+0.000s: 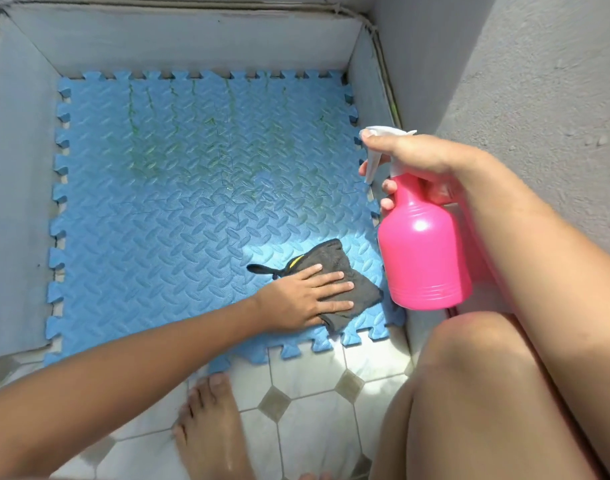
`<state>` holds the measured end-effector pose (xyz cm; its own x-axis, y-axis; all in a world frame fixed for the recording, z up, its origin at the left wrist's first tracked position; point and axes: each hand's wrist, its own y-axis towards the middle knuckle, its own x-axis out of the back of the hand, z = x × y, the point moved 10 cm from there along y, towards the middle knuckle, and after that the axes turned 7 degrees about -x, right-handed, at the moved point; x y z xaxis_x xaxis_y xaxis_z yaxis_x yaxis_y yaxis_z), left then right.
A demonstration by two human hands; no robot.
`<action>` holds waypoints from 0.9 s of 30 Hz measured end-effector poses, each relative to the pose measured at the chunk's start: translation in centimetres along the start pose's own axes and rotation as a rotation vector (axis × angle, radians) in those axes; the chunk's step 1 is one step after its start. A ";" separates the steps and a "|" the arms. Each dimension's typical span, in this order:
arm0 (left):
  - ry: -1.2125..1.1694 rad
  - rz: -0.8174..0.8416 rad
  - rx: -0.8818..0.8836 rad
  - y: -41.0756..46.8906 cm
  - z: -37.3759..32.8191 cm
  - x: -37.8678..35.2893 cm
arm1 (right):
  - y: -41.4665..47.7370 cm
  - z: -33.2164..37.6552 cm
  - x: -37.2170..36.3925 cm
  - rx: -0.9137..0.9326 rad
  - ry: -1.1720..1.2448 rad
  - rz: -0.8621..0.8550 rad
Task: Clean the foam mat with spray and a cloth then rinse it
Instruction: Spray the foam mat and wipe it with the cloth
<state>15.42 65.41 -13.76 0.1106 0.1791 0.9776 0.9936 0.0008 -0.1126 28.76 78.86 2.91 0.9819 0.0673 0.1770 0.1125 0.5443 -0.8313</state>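
Observation:
A blue foam mat (178, 209) with puzzle edges lies flat on the floor, with green streaks across its far half. My left hand (307, 299) presses flat on a dark grey cloth (348, 271) at the mat's near right corner, fingers spread over it. My right hand (414, 161) holds a pink spray bottle (424, 251) by its white trigger head, upright above the mat's right edge, nozzle pointing left over the mat.
Grey concrete walls (192, 39) box the mat in on the left, far and right sides. White tiled floor (314, 427) lies in front, with my bare foot (210, 427) on it and my right knee (476, 393) raised at the right.

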 end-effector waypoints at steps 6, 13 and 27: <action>-0.203 -0.040 0.666 -0.8 17.7 3.9 | 1.6 0.1 0.4 -0.025 -0.006 0.005; -0.109 -0.077 0.317 4.4 10.1 4.0 | 2.7 0.9 2.4 -0.027 0.044 -0.059; -0.198 -0.135 0.642 -2.3 16.6 4.4 | 3.1 0.7 0.2 -0.046 -0.041 -0.014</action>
<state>13.25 82.56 -12.19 -0.0795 0.3129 0.9464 0.7826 0.6076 -0.1351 29.17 81.15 0.70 0.9731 0.0948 0.2100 0.1346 0.5061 -0.8519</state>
